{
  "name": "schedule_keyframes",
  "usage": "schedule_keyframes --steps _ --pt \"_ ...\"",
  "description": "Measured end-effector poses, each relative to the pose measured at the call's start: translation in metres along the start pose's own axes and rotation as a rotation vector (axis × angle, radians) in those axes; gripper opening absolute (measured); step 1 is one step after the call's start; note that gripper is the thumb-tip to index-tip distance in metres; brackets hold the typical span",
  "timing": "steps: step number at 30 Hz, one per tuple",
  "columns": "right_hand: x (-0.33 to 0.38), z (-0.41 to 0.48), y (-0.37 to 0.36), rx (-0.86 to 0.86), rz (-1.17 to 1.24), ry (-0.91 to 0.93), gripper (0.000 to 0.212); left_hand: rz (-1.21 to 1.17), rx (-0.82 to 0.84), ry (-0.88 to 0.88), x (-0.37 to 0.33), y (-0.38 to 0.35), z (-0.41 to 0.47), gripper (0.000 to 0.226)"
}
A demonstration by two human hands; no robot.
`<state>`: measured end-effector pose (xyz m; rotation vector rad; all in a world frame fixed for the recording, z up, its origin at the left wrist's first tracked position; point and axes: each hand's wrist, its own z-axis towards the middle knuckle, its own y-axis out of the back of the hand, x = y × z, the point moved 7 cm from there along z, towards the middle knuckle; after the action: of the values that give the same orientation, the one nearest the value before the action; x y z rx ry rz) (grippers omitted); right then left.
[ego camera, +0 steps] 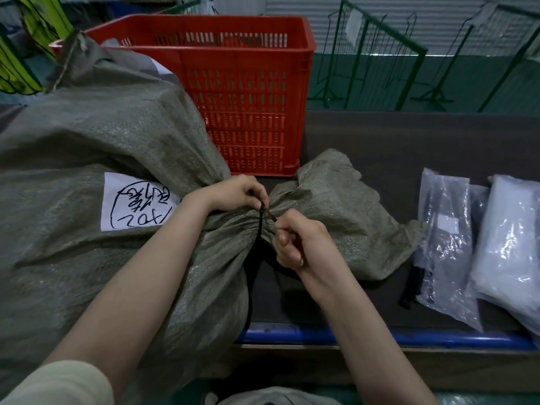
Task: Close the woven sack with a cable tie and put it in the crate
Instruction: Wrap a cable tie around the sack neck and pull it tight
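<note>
A large grey-green woven sack lies across the left of the table, bearing a white paper label with handwriting. Its neck is gathered at the middle, and the loose mouth fans out to the right. A black cable tie wraps around the gathered neck. My left hand pinches the tie at the top of the neck. My right hand grips the tie's free end just to the right. A red slatted plastic crate stands behind the sack.
Clear plastic bags with dark items and a whitish bag lie on the right of the dark table. The table has a blue front edge. Green wire racks stand beyond the table.
</note>
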<state>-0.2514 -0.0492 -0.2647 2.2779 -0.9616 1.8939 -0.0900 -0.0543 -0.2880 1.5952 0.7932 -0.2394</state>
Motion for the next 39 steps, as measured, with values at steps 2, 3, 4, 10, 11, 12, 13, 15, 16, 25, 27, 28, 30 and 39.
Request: schedule_keyframes --steps 2,3,4,10,11,12,13,15,16,25,27,28,30,39 --pt "-0.001 0.0 -0.002 0.016 -0.009 -0.004 0.045 0.031 -0.014 0.004 0.002 0.0 0.002 0.016" --pt "-0.003 0.001 -0.003 0.027 -0.019 -0.013 0.044 0.038 -0.024 0.007 0.004 0.001 0.002 0.016" --pt "-0.005 0.003 -0.003 0.04 -0.039 -0.032 0.043 0.039 -0.033 0.012 0.005 0.001 0.003 0.016" --pt "-0.037 0.03 0.004 0.039 -0.175 -0.35 0.053 -0.068 0.031 0.033 0.01 -0.002 0.003 0.019" --pt "-0.04 0.038 0.008 0.004 -0.171 -0.374 0.053 -0.095 0.056 0.023 0.008 -0.004 0.001 0.022" --pt "-0.041 0.045 0.01 -0.024 -0.166 -0.389 0.051 -0.122 0.081 0.015 0.007 -0.007 0.0 0.025" --pt "-0.041 0.051 0.011 -0.044 -0.17 -0.396 0.049 -0.14 0.105 0.013 0.007 -0.009 0.0 0.028" --pt "-0.041 0.061 0.011 -0.073 -0.211 -0.386 0.042 -0.138 0.152 0.024 0.007 -0.012 0.0 0.03" --pt "-0.041 0.065 0.011 -0.088 -0.236 -0.378 0.039 -0.127 0.162 0.03 0.008 -0.012 0.0 0.031" --pt "-0.042 0.071 0.008 -0.231 -0.153 -0.271 0.035 0.041 0.06 0.083 0.014 -0.007 0.006 0.036" --pt "-0.041 0.068 0.005 -0.218 -0.121 -0.25 0.037 0.088 0.071 0.1 0.017 -0.009 0.006 0.035" --pt "-0.04 0.067 0.004 -0.209 -0.106 -0.243 0.037 0.1 0.074 0.111 0.018 -0.009 0.006 0.034" --pt "-0.037 0.064 0.003 -0.196 -0.085 -0.233 0.037 0.116 0.07 0.133 0.019 -0.01 0.006 0.029" --pt "-0.03 0.056 -0.001 -0.186 -0.067 -0.203 0.034 0.146 0.048 0.163 0.02 -0.009 0.007 0.024"
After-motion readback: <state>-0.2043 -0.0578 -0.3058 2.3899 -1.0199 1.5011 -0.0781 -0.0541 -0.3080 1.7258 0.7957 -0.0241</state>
